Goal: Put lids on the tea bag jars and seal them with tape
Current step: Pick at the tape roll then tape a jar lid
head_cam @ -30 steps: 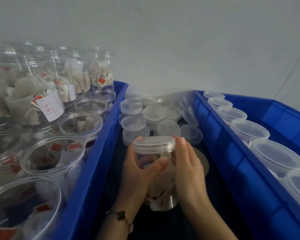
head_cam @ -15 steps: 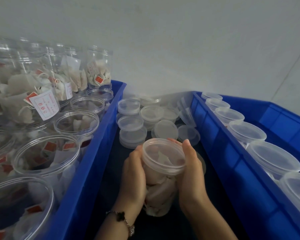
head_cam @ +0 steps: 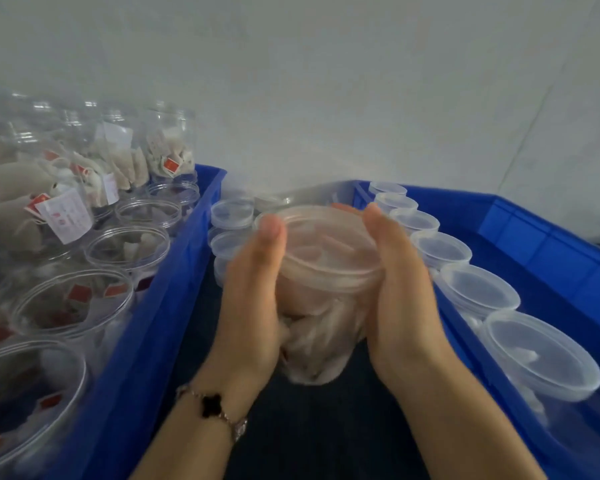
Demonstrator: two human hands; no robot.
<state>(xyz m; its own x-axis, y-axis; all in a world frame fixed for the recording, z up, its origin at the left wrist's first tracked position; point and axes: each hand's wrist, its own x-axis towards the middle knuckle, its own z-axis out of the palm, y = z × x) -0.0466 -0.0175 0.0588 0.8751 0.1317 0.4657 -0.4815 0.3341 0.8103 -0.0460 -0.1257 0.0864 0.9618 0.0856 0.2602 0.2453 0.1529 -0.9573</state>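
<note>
since half a second ago the jar (head_cam: 321,278) has come up nearer the head camera and tilted toward it, lid (head_cam: 326,237) on. left hand (head_cam: 253,299) and right hand (head_cam: 400,289) hold it between them, fingers wrapped round its far side, above the gap between two crates. it is packed with tea bags. no tape shows, so sealing seems left. left blue crate (head_cam: 174,282) holds many open jars (head_cam: 127,245) of tea bags; right blue crate (head_cam: 548,237) holds a row of lidded jars (head_cam: 478,289); spare lids (head_cam: 232,213) lie behind.
</note>
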